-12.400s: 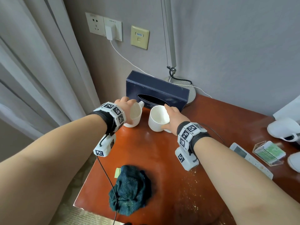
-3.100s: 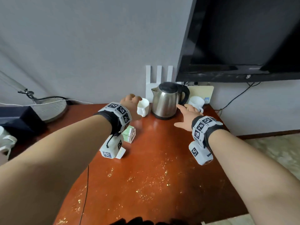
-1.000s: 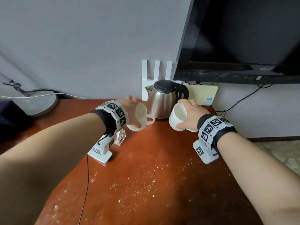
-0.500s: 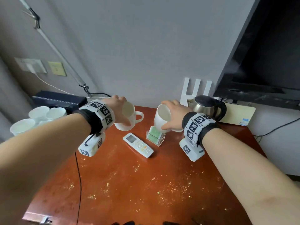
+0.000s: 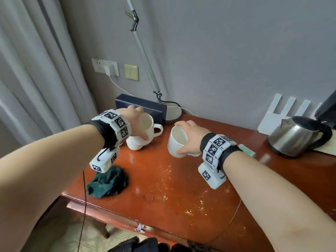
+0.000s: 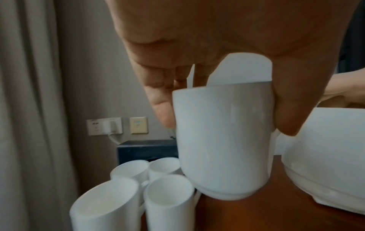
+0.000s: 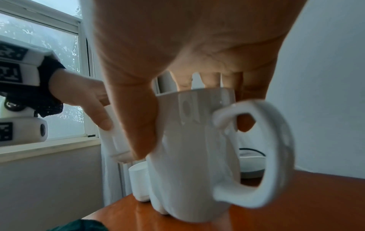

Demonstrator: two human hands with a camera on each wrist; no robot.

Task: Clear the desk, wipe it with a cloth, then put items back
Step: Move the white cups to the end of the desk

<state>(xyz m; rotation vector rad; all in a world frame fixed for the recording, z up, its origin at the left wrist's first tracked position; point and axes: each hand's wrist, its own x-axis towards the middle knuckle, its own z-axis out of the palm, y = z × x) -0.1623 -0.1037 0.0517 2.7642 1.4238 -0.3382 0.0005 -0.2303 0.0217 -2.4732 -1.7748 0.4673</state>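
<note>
My left hand (image 5: 135, 122) grips a white mug (image 5: 146, 127) by the rim from above, just over several white mugs (image 6: 138, 192) standing at the desk's back left corner. In the left wrist view this mug (image 6: 223, 140) hangs clear of the wood. My right hand (image 5: 190, 138) grips a second white mug (image 5: 177, 143) the same way, a little to the right. In the right wrist view that mug (image 7: 193, 156) is low over the desk (image 5: 172, 188), handle toward the camera. A crumpled dark green cloth (image 5: 108, 182) lies near the front left edge.
A dark tissue box (image 5: 145, 106) and a lamp base (image 5: 173, 111) stand against the wall behind the mugs. A steel kettle (image 5: 294, 137) and a white router (image 5: 283, 113) are at the right. A green packet holder (image 5: 247, 150) lies beyond my right wrist. The desk surface looks wet.
Both hands lifted a mug beside the kettle and carried them left across the desk to the corner by the tissue box. The cloth has come back into view.
</note>
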